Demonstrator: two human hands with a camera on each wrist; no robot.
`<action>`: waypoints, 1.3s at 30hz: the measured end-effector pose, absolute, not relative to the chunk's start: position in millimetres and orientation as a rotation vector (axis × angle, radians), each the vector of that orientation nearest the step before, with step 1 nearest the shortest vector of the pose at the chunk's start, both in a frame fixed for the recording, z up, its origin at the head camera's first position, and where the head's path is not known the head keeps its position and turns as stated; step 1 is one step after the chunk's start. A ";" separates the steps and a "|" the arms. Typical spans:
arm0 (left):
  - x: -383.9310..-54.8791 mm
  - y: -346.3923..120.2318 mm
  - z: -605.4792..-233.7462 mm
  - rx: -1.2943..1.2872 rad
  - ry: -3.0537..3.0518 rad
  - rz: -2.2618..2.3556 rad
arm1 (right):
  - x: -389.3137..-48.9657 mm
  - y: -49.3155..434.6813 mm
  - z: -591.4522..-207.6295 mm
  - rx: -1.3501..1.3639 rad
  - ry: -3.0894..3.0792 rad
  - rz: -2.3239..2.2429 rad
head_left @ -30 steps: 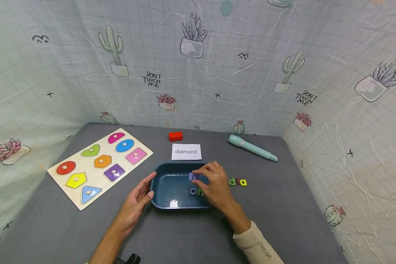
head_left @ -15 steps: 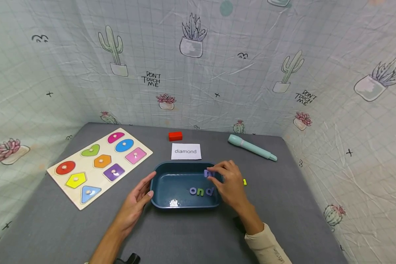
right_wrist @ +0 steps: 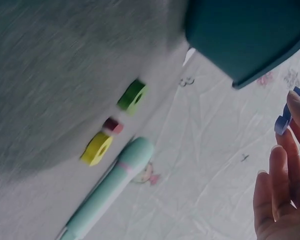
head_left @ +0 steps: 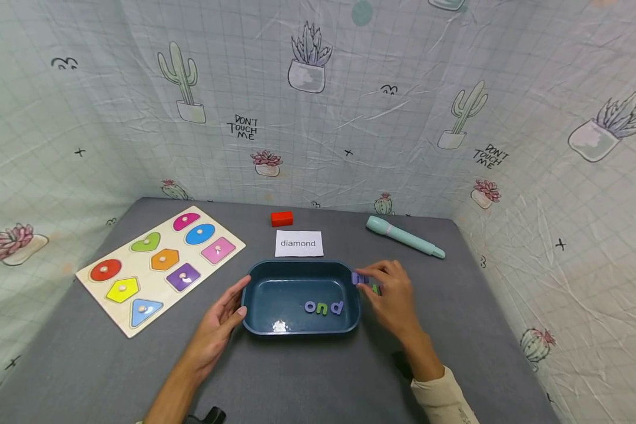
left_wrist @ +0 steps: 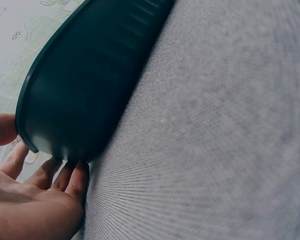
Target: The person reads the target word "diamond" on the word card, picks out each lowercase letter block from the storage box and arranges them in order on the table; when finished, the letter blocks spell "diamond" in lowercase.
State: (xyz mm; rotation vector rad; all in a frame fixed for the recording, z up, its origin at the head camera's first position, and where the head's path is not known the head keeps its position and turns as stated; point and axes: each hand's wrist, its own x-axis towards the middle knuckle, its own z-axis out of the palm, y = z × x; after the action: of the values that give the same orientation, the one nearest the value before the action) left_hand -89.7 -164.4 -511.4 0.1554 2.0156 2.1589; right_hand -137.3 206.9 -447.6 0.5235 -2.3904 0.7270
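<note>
My right hand [head_left: 393,294] pinches a purple letter [head_left: 357,278], which looks like an m partly covered by fingertips, just beyond the right rim of the dark blue tray [head_left: 275,292]. Inside that tray lie a purple o [head_left: 310,307], a green n [head_left: 322,308] and a purple d [head_left: 337,307], side by side. With fairly straight fingers, my left hand [head_left: 216,330] touches the tray's left end; its fingertips meet the outer wall in the left wrist view. A green letter [right_wrist: 132,96], a red letter [right_wrist: 113,125] and a yellow letter [right_wrist: 96,149] lie on the table, mostly hidden in the head view.
Behind the tray lie a white card [head_left: 299,244] reading "diamond" and a red block [head_left: 281,219]. A wooden shape puzzle board [head_left: 153,274] lies at the left. At the back right is a mint-green marker-like stick [head_left: 405,237]. Patterned curtains surround the grey table.
My right hand has carried the purple letter rightward, from above the tray to past its right rim, uncovering the purple d in the tray. My left hand has stayed still.
</note>
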 end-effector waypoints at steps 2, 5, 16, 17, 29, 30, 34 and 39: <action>-89.6 -164.3 -511.7 0.153 2.018 2.158 | -136.7 213.0 -448.3 0.510 -2.392 0.726; -89.7 -164.0 -512.1 0.146 2.021 2.156 | -136.6 222.9 -450.8 0.487 -2.390 0.711; -90.0 -165.3 -512.6 0.153 2.011 2.164 | -136.7 261.1 -460.2 0.434 -2.361 0.668; -90.0 -165.4 -512.7 0.153 2.010 2.164 | -137.0 264.3 -460.6 0.426 -2.368 0.656; -90.7 -165.7 -512.2 0.123 2.019 2.140 | -141.7 298.0 -464.9 0.304 -2.575 0.593; -90.7 -165.7 -512.2 0.124 2.019 2.139 | -142.5 300.3 -465.4 0.291 -2.602 0.595; -90.8 -165.6 -512.2 0.109 2.012 2.135 | -147.2 309.4 -467.2 0.250 -2.710 0.598; -90.4 -164.7 -512.2 0.095 2.017 2.136 | -153.8 318.4 -467.4 0.242 -2.845 0.552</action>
State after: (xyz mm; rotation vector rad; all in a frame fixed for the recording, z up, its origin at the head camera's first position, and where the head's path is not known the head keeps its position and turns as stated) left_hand -90.4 -164.7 -512.2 0.0952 2.0168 2.1361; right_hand -153.8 318.4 -467.4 0.2422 -2.8447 0.5519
